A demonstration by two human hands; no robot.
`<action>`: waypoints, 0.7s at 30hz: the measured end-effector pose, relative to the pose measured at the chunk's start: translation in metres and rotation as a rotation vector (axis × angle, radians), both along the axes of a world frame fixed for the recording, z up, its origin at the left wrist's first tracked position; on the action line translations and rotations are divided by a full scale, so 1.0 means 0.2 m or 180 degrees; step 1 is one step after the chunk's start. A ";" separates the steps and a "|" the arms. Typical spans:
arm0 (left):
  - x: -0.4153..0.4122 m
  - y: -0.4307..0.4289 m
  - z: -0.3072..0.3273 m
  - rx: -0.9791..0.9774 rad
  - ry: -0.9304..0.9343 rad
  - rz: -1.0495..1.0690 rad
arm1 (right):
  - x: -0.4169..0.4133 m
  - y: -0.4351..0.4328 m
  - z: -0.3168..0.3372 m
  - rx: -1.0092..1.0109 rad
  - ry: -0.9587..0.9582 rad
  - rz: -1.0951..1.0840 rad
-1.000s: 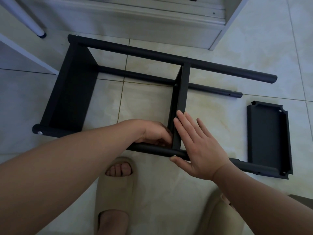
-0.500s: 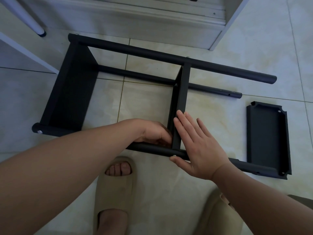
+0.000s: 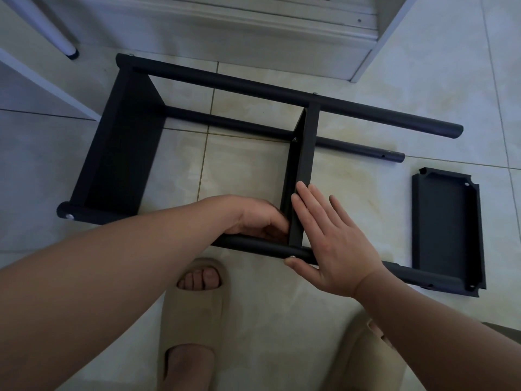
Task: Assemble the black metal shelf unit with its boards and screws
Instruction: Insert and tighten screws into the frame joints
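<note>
middle board (image 3: 308, 153) between right hand (image 3: 335, 241), flat on it, and left hand (image 3: 259, 218), curled beside; grip unclear

One wide-angle camera, worn on the head, looks steeply down and slightly forward at the tiled floor (image 3: 423, 66) — close, with the black shelf frame (image 3: 282, 91) spanning most of the picture. Both forearms (image 3: 98, 292) enter from the bottom edge, a beige slipper (image 3: 194, 317) directly beneath.

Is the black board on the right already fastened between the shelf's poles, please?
No, the loose board lies flat on the floor by the free ends of the poles, unlike the middle board standing between them.
</note>
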State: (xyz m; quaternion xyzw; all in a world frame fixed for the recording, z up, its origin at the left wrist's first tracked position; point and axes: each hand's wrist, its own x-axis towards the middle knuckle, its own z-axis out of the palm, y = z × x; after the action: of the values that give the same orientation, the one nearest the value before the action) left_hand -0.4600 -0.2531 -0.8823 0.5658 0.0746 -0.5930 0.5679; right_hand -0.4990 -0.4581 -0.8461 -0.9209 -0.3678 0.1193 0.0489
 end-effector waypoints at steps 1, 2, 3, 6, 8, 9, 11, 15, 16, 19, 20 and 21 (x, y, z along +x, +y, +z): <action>0.00 0.00 0.00 0.0070 -0.0061 -0.0061 | 0.00 0.00 0.00 0.0000 0.0003 -0.0003; 0.00 0.00 0.00 0.0134 -0.0123 -0.0091 | 0.00 0.00 0.00 -0.0002 0.0003 -0.0004; 0.00 0.00 0.00 0.0171 -0.0169 -0.0091 | 0.00 0.00 0.00 -0.0006 -0.0001 -0.0004; 0.00 0.00 0.00 0.0162 -0.0192 -0.0021 | 0.00 0.00 0.00 -0.0006 -0.0019 0.0004; 0.00 0.00 0.00 0.0106 -0.0159 0.0017 | 0.00 0.00 0.00 0.0000 -0.0021 0.0001; 0.00 0.01 0.00 0.0070 -0.0132 0.0034 | 0.00 0.00 0.00 0.0001 -0.0025 -0.0001; 0.00 0.01 0.00 0.0005 -0.0068 0.0099 | 0.00 0.00 0.00 -0.0011 -0.0036 0.0010; 0.00 0.00 0.00 -0.0050 0.0091 0.0111 | 0.00 0.00 0.00 -0.0021 -0.0005 -0.0001; 0.00 0.00 0.00 -0.0013 0.0087 0.0027 | 0.00 0.00 0.00 -0.0023 0.0000 -0.0001; 0.00 0.00 -0.01 0.0196 -0.0099 -0.0103 | 0.00 0.00 0.00 -0.0021 -0.0002 0.0000; 0.00 -0.01 -0.01 0.0211 -0.0138 -0.0055 | 0.00 0.00 0.00 -0.0013 -0.0007 -0.0002; 0.01 -0.01 -0.01 0.0203 -0.0155 -0.0011 | 0.00 0.00 0.00 -0.0006 -0.0013 -0.0004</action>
State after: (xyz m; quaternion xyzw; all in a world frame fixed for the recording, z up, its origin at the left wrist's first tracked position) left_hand -0.4590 -0.2546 -0.8842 0.5981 0.0786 -0.5774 0.5502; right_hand -0.4992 -0.4580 -0.8458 -0.9215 -0.3671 0.1178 0.0474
